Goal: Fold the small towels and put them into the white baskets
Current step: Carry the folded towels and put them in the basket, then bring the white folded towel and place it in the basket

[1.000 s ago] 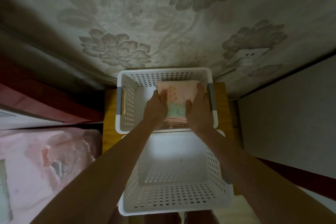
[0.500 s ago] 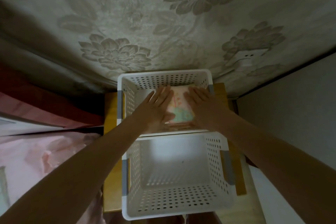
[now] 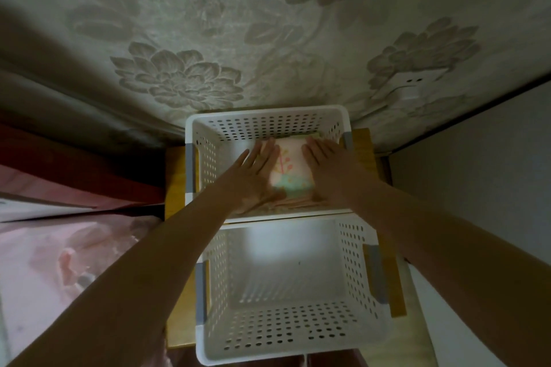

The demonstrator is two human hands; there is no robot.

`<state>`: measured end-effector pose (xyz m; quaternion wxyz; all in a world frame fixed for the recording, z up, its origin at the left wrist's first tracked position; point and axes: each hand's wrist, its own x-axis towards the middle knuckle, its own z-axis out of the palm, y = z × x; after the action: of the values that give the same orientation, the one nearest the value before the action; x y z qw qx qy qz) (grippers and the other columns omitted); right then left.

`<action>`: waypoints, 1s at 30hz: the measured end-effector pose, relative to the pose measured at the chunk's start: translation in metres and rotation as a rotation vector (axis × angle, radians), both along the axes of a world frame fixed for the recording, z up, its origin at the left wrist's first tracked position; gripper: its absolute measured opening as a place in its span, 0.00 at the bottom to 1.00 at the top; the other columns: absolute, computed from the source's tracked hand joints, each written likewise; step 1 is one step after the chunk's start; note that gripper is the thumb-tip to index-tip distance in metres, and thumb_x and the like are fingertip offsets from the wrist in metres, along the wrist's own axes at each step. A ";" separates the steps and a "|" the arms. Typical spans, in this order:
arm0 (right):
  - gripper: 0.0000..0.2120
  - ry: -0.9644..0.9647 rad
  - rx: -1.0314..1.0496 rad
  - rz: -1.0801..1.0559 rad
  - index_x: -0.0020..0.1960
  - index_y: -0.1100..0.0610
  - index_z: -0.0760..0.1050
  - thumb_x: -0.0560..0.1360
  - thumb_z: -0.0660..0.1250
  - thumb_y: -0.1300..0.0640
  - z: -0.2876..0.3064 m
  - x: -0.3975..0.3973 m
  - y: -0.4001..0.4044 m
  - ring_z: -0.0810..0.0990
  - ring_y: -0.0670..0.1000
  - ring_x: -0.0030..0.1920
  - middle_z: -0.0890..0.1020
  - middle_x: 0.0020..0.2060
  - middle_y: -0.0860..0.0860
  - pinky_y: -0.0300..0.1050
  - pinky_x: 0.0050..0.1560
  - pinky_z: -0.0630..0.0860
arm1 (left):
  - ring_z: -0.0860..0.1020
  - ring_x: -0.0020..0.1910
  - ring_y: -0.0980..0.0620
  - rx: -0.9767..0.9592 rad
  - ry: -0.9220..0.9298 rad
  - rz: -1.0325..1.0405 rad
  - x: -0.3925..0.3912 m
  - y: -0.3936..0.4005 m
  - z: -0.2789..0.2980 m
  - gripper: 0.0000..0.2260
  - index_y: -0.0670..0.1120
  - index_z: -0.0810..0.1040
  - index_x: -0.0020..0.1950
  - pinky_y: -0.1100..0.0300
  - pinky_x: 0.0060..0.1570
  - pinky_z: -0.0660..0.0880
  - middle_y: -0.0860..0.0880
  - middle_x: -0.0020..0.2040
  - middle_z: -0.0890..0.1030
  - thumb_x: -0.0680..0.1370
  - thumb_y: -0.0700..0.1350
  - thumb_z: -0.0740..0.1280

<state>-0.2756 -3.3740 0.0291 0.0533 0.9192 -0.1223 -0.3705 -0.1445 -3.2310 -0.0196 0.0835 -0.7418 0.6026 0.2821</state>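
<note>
- We see our left hand [image 3: 258,171] and our right hand [image 3: 329,170] both inside the far white basket [image 3: 268,122], at the middle of the frame.
- The fingers of both hands are straight and spread. They lie flat on the folded towel [image 3: 287,170] and grip nothing; we only press it down.
- The towel is pink, with a plant print and a pale green band. It lies in the right part of that basket, on top of other folded cloth whose edges show at its lower side.
- The near white basket [image 3: 354,322], in the lower middle of the frame, holds no towel that we can see.
- Both baskets stand on a wooden surface [image 3: 174,185], close to the flowered wall [image 3: 179,39].
- At the lower left of the frame is pink cloth [image 3: 44,262]; we cannot tell if these are more towels.
- Risk, in our judgement: if we lift the hands fast, the top fold may spring open, because soft cloth does not keep its shape.
- If we press more on one side, the pile may lean or slide toward the free left part of the basket.
</note>
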 end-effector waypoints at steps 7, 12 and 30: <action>0.33 -0.014 -0.029 -0.050 0.77 0.63 0.39 0.82 0.53 0.50 0.004 0.001 0.007 0.45 0.58 0.77 0.44 0.78 0.59 0.54 0.77 0.47 | 0.40 0.77 0.41 0.035 -0.115 0.059 -0.013 -0.008 0.013 0.42 0.43 0.35 0.77 0.48 0.76 0.42 0.42 0.77 0.35 0.78 0.65 0.55; 0.27 -0.105 0.021 0.251 0.68 0.58 0.68 0.78 0.59 0.40 0.071 0.017 -0.015 0.70 0.57 0.66 0.74 0.64 0.55 0.54 0.69 0.65 | 0.46 0.78 0.44 0.156 0.032 0.301 -0.012 -0.009 0.088 0.36 0.47 0.45 0.79 0.44 0.75 0.48 0.44 0.79 0.43 0.80 0.59 0.60; 0.13 -0.242 0.537 0.708 0.57 0.60 0.75 0.78 0.60 0.53 0.314 -0.026 0.270 0.77 0.60 0.55 0.79 0.56 0.60 0.47 0.50 0.71 | 0.72 0.66 0.47 -0.087 -0.187 1.448 -0.249 0.331 0.384 0.20 0.51 0.67 0.72 0.52 0.62 0.71 0.50 0.69 0.73 0.82 0.56 0.56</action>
<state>-0.3014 -3.1036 0.3430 -0.0781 0.9222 0.2944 -0.2382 -0.3930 -2.9005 0.3646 -0.1023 -0.9780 -0.0377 0.1781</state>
